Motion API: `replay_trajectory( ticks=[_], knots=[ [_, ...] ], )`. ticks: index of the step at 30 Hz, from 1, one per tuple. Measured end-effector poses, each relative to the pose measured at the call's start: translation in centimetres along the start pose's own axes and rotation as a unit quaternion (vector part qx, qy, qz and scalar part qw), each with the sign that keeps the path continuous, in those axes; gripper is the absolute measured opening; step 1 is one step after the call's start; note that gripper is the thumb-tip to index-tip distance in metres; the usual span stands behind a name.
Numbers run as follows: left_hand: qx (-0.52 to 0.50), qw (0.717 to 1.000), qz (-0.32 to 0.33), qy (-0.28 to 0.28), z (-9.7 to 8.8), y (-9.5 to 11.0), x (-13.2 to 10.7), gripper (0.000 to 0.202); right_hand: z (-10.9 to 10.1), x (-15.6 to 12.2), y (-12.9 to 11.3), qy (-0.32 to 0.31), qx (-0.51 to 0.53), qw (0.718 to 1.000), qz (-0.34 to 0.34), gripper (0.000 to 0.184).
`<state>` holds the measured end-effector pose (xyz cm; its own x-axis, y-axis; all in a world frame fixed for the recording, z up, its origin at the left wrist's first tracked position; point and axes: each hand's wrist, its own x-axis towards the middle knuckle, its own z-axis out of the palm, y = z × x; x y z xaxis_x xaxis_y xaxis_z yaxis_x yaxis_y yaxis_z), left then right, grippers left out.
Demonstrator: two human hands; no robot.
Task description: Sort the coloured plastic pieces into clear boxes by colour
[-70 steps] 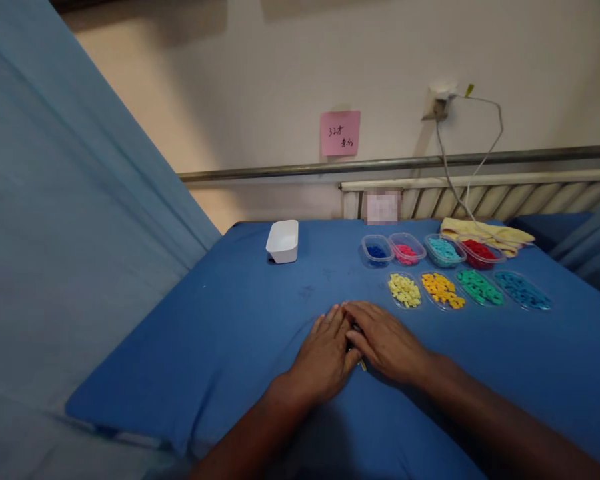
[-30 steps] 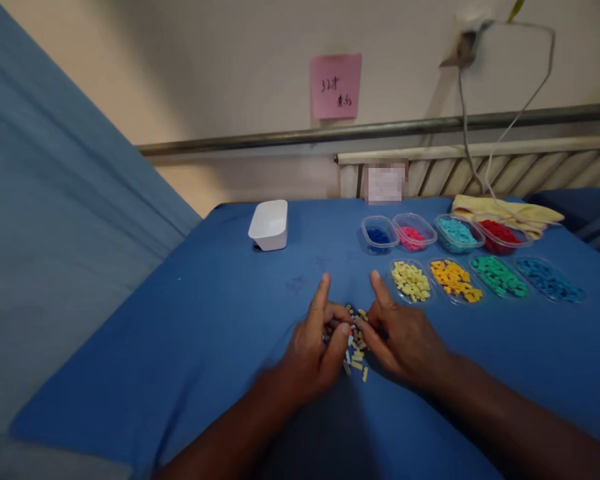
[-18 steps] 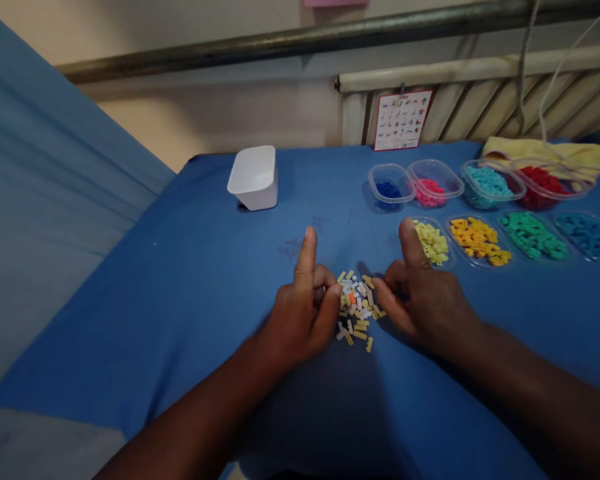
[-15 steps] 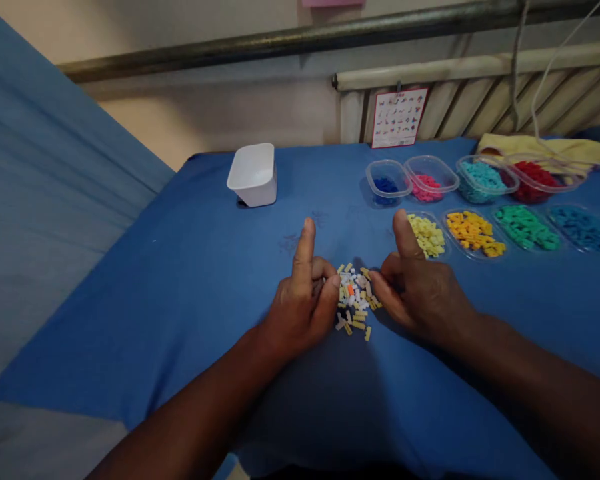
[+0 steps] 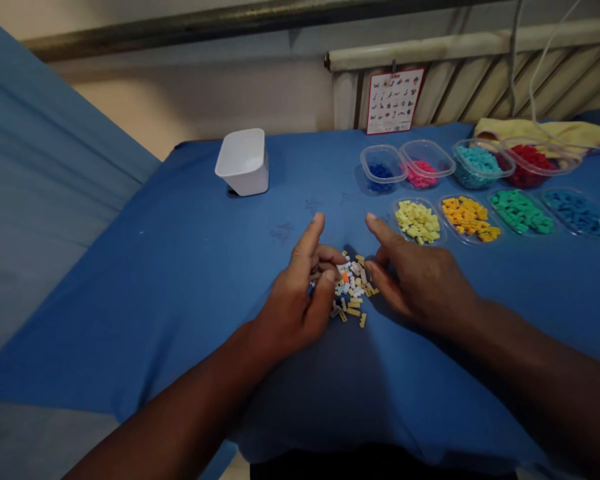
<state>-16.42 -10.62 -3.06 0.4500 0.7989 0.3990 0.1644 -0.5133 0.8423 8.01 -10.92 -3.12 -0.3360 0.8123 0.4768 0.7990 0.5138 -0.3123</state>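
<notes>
A small pile of tiny bricks (image 5: 353, 288), mostly white and yellow with one orange, lies on the blue cloth (image 5: 180, 280). My left hand (image 5: 295, 303) rests at the pile's left edge. Its index finger is stretched out, and its thumb is pressed against the curled fingers, right at the bricks. My right hand (image 5: 423, 283) sits at the pile's right edge with index finger and thumb apart, the thumb tip touching the bricks. Its other fingers are tucked under and hidden.
A white tub (image 5: 243, 162) stands at the back left. Clear trays behind hold sorted bricks: blue (image 5: 383, 165), pink (image 5: 427, 167), cyan (image 5: 483, 162), red (image 5: 533, 160), yellow (image 5: 419, 222), orange (image 5: 469, 218), green (image 5: 521, 211), teal (image 5: 580, 212). There is a yellow cloth (image 5: 540, 128) and a picture card (image 5: 394, 101) on the radiator.
My hands lifted off the pile they had covered flat and now flank it. Both index fingers have tipped forward and inward. The view has dropped toward the table.
</notes>
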Motion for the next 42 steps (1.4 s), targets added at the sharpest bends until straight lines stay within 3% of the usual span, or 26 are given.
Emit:
replay_trajectory(
  ticks=[7, 10, 14, 17, 20, 22, 29, 35, 39, 42],
  knots=[
    [-0.117, 0.992, -0.046, 0.002, 0.2, 0.0, 0.4, 0.056, 0.3, 0.1, 0.5, -0.03, -0.012, 0.999, -0.007, 0.053],
    [-0.08, 0.996, -0.031, -0.027, -0.1, -0.1, 0.5, 0.056, 0.5, 0.1, 0.7, -0.031, -0.013, 0.999, -0.011, 0.048],
    [-0.053, 0.997, -0.035, -0.049, -0.5, -0.5, 0.7, 0.074, 0.5, 0.4, 0.7, -0.035, -0.022, 0.998, -0.045, 0.033],
    [-0.027, 0.999, -0.039, 0.005, -0.7, -0.9, 1.2, 0.066, 0.4, 0.5, 0.5, -0.061, 0.001, 0.995, -0.085, 0.027],
    [0.052, 0.995, -0.041, 0.077, -1.2, -1.2, 1.8, 0.043, 0.6, 0.5, 0.2, -0.079, 0.03, 0.99, -0.112, 0.027],
    [0.109, 0.99, -0.03, 0.09, -1.6, -1.4, 2.0, 0.029, 0.8, 0.5, 0.1, -0.083, 0.04, 0.989, -0.114, 0.026],
    [0.267, 0.963, -0.018, -0.031, -2.9, -0.8, 1.0, 0.023, 1.6, 0.7, 0.6, -0.094, 0.092, 0.983, -0.127, 0.024],
    [0.285, 0.957, -0.011, -0.055, -2.2, -0.8, 0.5, 0.019, 2.2, 0.9, 1.3, -0.098, 0.088, 0.988, -0.085, 0.028],
    [0.237, 0.971, -0.014, -0.018, -1.9, -1.1, 0.4, 0.018, 2.8, 1.0, 1.4, -0.095, 0.149, 0.978, -0.106, 0.026],
    [0.268, 0.963, -0.018, 0.032, -2.1, -1.1, 0.9, 0.025, 2.2, 1.3, 1.8, -0.053, 0.134, 0.988, -0.049, 0.028]
  ],
)
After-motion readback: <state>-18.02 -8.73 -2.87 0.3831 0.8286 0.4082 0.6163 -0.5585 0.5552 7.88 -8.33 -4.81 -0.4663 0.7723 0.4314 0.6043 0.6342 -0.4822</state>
